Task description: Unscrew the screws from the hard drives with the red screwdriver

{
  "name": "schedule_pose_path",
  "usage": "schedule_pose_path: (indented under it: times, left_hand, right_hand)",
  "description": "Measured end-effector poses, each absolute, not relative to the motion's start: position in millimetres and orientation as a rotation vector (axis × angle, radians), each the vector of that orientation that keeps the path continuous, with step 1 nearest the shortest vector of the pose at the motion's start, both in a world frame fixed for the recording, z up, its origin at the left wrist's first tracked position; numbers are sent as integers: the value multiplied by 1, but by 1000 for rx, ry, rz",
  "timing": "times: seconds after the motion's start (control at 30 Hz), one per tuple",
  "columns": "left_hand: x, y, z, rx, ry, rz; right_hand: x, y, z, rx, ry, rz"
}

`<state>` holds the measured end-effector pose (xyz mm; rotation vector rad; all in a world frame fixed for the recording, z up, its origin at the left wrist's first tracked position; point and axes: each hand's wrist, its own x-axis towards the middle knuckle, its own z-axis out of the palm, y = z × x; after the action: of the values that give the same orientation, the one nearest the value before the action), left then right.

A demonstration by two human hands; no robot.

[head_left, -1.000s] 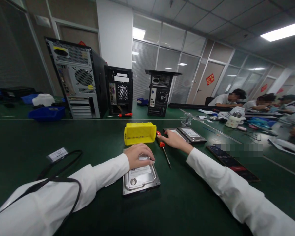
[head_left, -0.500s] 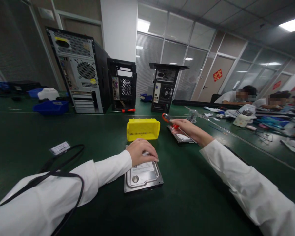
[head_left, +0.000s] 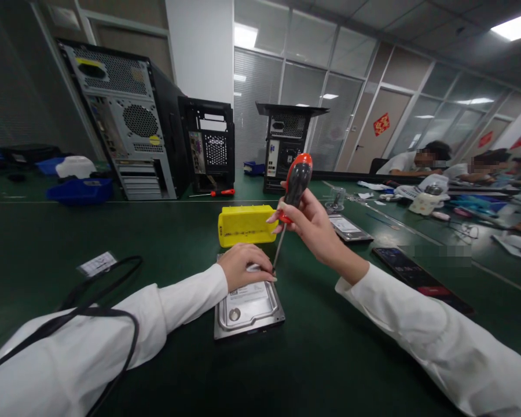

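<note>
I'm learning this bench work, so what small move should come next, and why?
Probably seat the screwdriver at the edge of the hard drive: the right hand holds it tip-down there, beside the left hand resting on the drive; tip contact is unclear.

Viewed from wearer's head, close above bench (head_left: 330, 347), facing forward and down, taking in glazed partition (head_left: 308, 87) beyond.

Bin (head_left: 248, 219) behind hard drive (head_left: 248, 304) on table (head_left: 178, 373)

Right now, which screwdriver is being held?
The screwdriver gripped in the right hand, shaft pointing down; the other screwdriver lies flat on the table before the middle computer tower.
</note>
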<state>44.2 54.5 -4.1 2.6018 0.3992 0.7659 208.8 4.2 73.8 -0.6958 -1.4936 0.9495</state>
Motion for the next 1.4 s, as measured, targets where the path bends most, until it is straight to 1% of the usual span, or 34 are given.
schedule_pose_path:
  times: [0.13,0.3,0.4,0.53,0.6,0.67,1.0,1.4]
  left_hand:
    - [45,55,-6,2589,403,778]
    - [42,54,0,2621,386,685]
    - [46,55,8,2664,402,603]
    - [69,57,18,2731,474,531]
    - [85,57,20,2815,482,391]
    - [96,56,20,2843,475,345]
    - [97,60,6,2767,606,279]
    - [96,67,7,2764,847,221]
  right_hand:
    - [204,0,73,-752,-1545,890]
    - [208,3,73,-745,-1556,867]
    - [224,3,73,-814,-1546,844]
    - [256,-4,72,-1019,-1517,818]
    - [269,-9,70,-1082,-1494,809]
    - [279,-12,67,-1108,-1478,804]
    - [285,-16,53,-1075,-1440,853]
    - [281,-20,53,-1050,-1444,883]
